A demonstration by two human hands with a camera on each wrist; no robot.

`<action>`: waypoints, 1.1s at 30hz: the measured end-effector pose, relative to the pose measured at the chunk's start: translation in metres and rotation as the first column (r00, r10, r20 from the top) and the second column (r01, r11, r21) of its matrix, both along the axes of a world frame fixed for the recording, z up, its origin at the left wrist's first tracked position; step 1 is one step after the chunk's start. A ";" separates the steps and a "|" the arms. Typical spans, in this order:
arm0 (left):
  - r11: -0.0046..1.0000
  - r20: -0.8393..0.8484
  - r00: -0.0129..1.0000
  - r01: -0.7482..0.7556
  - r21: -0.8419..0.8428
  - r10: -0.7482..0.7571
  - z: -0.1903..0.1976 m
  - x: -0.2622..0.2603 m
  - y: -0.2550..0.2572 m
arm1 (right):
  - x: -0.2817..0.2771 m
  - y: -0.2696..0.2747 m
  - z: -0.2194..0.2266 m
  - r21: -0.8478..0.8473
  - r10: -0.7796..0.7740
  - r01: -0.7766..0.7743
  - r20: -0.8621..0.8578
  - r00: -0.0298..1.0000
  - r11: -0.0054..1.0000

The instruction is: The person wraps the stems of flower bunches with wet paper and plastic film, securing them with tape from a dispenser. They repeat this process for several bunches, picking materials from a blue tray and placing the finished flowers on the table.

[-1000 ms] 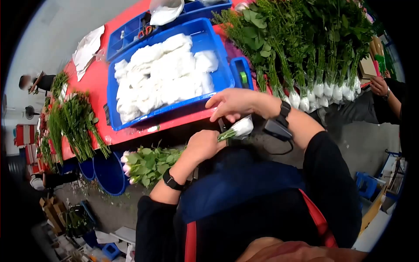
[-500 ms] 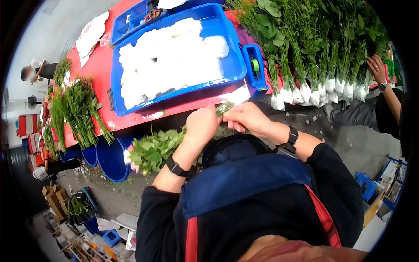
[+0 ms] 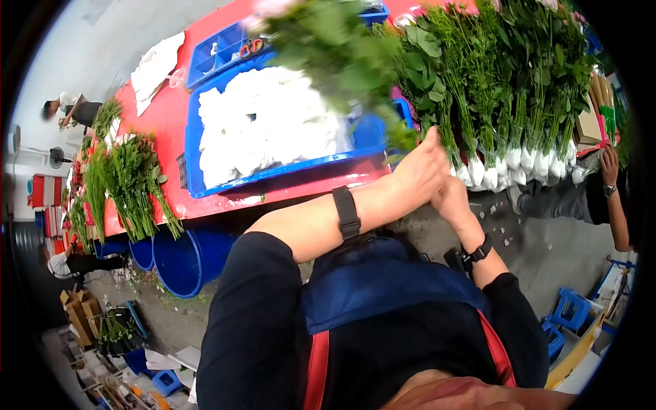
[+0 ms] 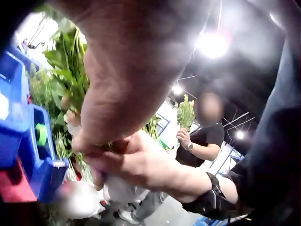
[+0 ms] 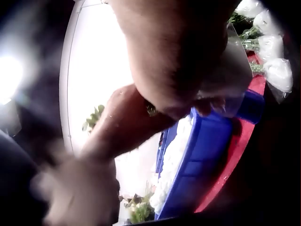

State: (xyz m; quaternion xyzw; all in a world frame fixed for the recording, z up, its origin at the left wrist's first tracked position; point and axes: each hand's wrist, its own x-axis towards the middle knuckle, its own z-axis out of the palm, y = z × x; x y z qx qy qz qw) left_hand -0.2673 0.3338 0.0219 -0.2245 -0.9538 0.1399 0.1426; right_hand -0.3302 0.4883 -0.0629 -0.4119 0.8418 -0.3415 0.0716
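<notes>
My left hand (image 3: 422, 164) grips the stems of a bunch of pale pink roses (image 3: 328, 58), raised and tilted over the blue tray (image 3: 195, 154), its leaves and blooms blurred. Right below it, against the left hand, my right hand (image 3: 451, 201) curls round the bottom of the stems. The right wrist view has a clear plastic sleeve (image 5: 235, 77) beside my right hand's fingers. Both hands overlap in the left wrist view, where my right hand (image 4: 141, 160) covers much of the stem ends. White wet-looking wads (image 3: 266, 130) fill the tray.
Several bunches with white-bagged stem ends (image 3: 529, 160) line the table's right side. Unwrapped greenery (image 3: 130, 184) lies at the left, above blue buckets (image 3: 179, 263). Scissors (image 3: 251, 48) lie in a divided blue tray (image 3: 205, 65). Another person's hand (image 3: 609, 164) is at far right.
The bunch has swung from low at the left, beside my body, to up over the tray. My left arm now reaches across to the right, and both hands have moved right.
</notes>
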 end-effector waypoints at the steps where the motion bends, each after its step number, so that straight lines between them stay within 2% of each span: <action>1: 0.976 -0.107 0.994 0.025 0.215 -0.002 0.003 -0.004 -0.004 | -0.010 -0.001 -0.004 0.058 -0.103 0.106 -0.055 0.993 0.993; 2: 0.950 -0.126 0.992 0.027 0.310 0.013 0.009 -0.005 -0.006 | -0.026 -0.002 -0.017 0.081 -0.171 0.185 -0.148 0.974 0.979; 4: 0.923 -0.124 0.992 0.018 0.384 0.032 0.007 0.009 -0.015 | -0.056 -0.003 -0.054 -0.023 -0.247 0.251 -0.275 0.929 0.968; 6: 0.904 -0.035 0.998 -0.038 0.427 0.059 -0.006 0.033 -0.033 | -0.062 -0.013 -0.054 0.091 -0.301 0.338 -0.283 0.911 0.937; 7: 0.891 0.013 0.997 -0.076 0.447 0.078 -0.015 0.048 -0.046 | -0.067 -0.017 -0.068 0.117 -0.337 0.384 -0.299 0.893 0.916; 8: 0.884 0.059 0.993 -0.117 0.453 0.101 -0.022 0.066 -0.059 | -0.068 -0.019 -0.079 0.092 -0.334 0.361 -0.226 0.915 0.928; 11: 0.829 0.238 0.952 -0.289 0.478 0.194 -0.045 0.127 -0.105 | -0.068 -0.028 -0.099 0.273 -0.333 0.366 -0.162 0.929 0.890; 14: 0.690 0.269 0.889 -0.458 0.561 0.371 -0.054 0.193 -0.154 | -0.067 -0.040 -0.094 0.344 -0.299 0.303 -0.068 0.952 0.889; 15: 0.611 0.290 0.858 -0.508 0.607 0.425 -0.054 0.217 -0.173 | -0.080 -0.032 -0.109 0.439 -0.247 0.256 -0.079 0.966 0.861; 16: 0.477 0.329 0.811 -0.560 0.678 0.484 -0.054 0.241 -0.192 | -0.105 -0.008 -0.150 0.313 -0.128 0.182 -0.186 0.974 0.932; 17: 0.369 0.347 0.739 -0.615 0.697 0.577 -0.054 0.267 -0.213 | -0.107 -0.008 -0.146 0.464 -0.142 0.240 -0.237 0.961 0.853; 18: 0.262 0.361 0.665 -0.647 0.716 0.654 -0.054 0.293 -0.234 | -0.096 -0.014 -0.118 0.519 -0.119 0.228 -0.235 0.965 0.824; 19: 0.254 0.181 0.619 -0.547 0.798 0.764 -0.065 0.321 -0.259 | -0.085 -0.027 -0.084 0.639 -0.114 0.215 -0.196 0.974 0.739; 20: 0.145 0.214 0.503 -0.581 0.801 0.837 -0.067 0.351 -0.286 | -0.115 -0.009 -0.101 0.641 -0.013 0.169 -0.241 0.970 0.749; 21: 0.096 0.155 0.351 -0.603 0.792 0.923 -0.070 0.381 -0.312 | -0.074 -0.049 -0.038 0.713 -0.097 0.230 -0.223 0.970 0.662; 22: -0.062 0.233 0.219 -0.587 0.807 0.947 -0.070 0.409 -0.342 | -0.073 -0.063 -0.018 0.741 -0.111 0.275 -0.264 0.958 0.613; 23: -0.159 0.247 0.069 -0.592 0.790 0.967 -0.080 0.440 -0.374 | -0.045 -0.096 0.018 0.714 -0.164 0.318 -0.278 0.946 0.623; 24: -0.138 0.165 -0.001 -0.547 0.825 0.986 -0.101 0.474 -0.412 | -0.056 -0.098 0.008 0.613 -0.122 0.385 -0.426 0.897 0.690; 25: -0.245 0.213 -0.125 -0.583 0.775 0.969 -0.101 0.500 -0.446 | -0.043 -0.122 0.021 0.586 -0.080 0.349 -0.434 0.897 0.731; 27: -0.305 0.166 -0.279 -0.594 0.744 0.946 -0.108 0.546 -0.515 | -0.026 -0.164 0.033 0.516 -0.012 0.269 -0.447 0.894 0.813; 28: -0.396 0.228 -0.345 -0.571 0.719 0.911 -0.107 0.564 -0.545 | -0.022 -0.179 0.031 0.474 0.017 0.227 -0.456 0.890 0.851; 29: -0.354 0.150 -0.382 -0.547 0.759 0.912 -0.128 0.587 -0.581 | 0.005 -0.209 0.043 0.458 0.058 0.187 -0.470 0.881 0.869; 30: -0.448 0.193 -0.455 -0.563 0.694 0.869 -0.123 0.597 -0.606 | 0.027 -0.233 0.051 0.461 0.105 0.134 -0.458 0.883 0.877; 32: -0.305 -0.183 -0.541 -0.687 0.660 0.821 -0.183 0.634 -0.674 | 0.061 -0.269 0.062 0.471 0.200 0.032 -0.434 0.878 0.882; 33: -0.471 0.023 -0.591 -0.618 0.629 0.806 -0.171 0.631 -0.680 | 0.072 -0.280 0.061 0.417 0.234 -0.048 -0.409 0.882 0.908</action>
